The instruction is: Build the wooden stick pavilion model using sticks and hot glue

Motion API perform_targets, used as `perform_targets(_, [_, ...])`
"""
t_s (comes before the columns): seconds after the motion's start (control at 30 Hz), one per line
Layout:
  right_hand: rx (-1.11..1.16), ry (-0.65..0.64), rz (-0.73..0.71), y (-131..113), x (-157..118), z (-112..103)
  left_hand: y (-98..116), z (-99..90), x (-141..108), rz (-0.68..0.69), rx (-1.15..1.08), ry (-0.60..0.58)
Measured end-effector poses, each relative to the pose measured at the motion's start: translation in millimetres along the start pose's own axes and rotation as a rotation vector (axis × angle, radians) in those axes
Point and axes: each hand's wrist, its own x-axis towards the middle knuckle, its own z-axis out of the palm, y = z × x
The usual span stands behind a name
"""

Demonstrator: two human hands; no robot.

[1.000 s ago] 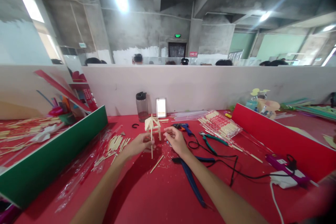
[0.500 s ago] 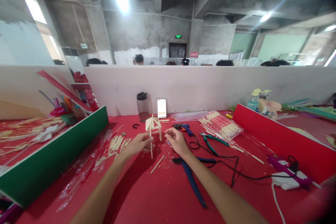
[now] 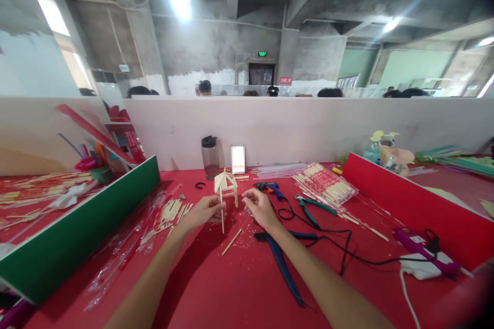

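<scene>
A small model of wooden sticks [image 3: 227,182], with a slatted peaked roof on thin legs, stands in front of me. My left hand [image 3: 207,212] is closed around one of its front legs, thumb and fingers pinching the stick. To the right of the model is my right hand [image 3: 261,207], its fingers curved and slightly apart, with nothing visible between them. That hand does not appear to touch the model. One loose stick [image 3: 231,241] lies on the red tabletop [image 3: 216,288] below, among small scraps.
Cutters with blue handles [image 3: 280,262] lie beside my right forearm. Beyond are a glue gun [image 3: 275,189], green-handled pliers [image 3: 314,206] and bundled sticks [image 3: 326,183]. Cut sticks [image 3: 170,214] lie left. A bottle [image 3: 210,158] stands at the back. Green [image 3: 100,216] and red [image 3: 409,195] boards flank the space.
</scene>
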Motion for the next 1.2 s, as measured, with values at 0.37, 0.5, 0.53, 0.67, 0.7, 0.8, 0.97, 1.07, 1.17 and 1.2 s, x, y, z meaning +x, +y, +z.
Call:
perform_targets(0.37, [-0.013,-0.012,-0.016,0.0,0.0,0.0,0.6,3.7,0.6,-0.014,-0.013,-0.001])
perform_targets(0.5, [-0.032,-0.009,-0.026,-0.9,0.0,-0.7,-0.7,3.4,1.3,-0.007,-0.034,-0.009])
perform_targets(0.53, [-0.036,-0.008,-0.024,-1.6,-0.2,-0.8,-0.5,3.6,1.2,-0.008,-0.037,-0.006])
perform_targets(0.67, [-0.039,-0.005,-0.023,-2.0,-0.7,-0.2,-0.2,4.3,0.8,-0.017,-0.04,0.001])
perform_targets(0.7, [-0.039,-0.004,-0.028,-1.1,-0.5,0.0,-0.2,4.3,0.8,-0.019,-0.036,0.002])
perform_targets(0.8, [-0.039,-0.005,-0.044,2.7,1.6,-1.2,-0.3,4.0,0.9,-0.015,-0.024,-0.003])
perform_targets(0.97, [-0.039,0.065,-0.079,2.6,13.3,-21.9,-2.8,3.1,2.6,-0.004,-0.019,0.007])
perform_targets(1.07, [-0.041,0.174,-0.058,3.6,24.6,-49.0,-4.9,2.4,3.7,0.001,-0.02,0.018])
perform_targets(1.17, [-0.081,0.296,-0.052,11.7,35.1,-78.7,-5.0,2.0,3.4,0.015,0.005,0.01])
perform_targets(1.2, [-0.121,0.321,-0.06,15.1,37.4,-86.9,-4.6,2.1,3.0,0.019,0.012,0.007])
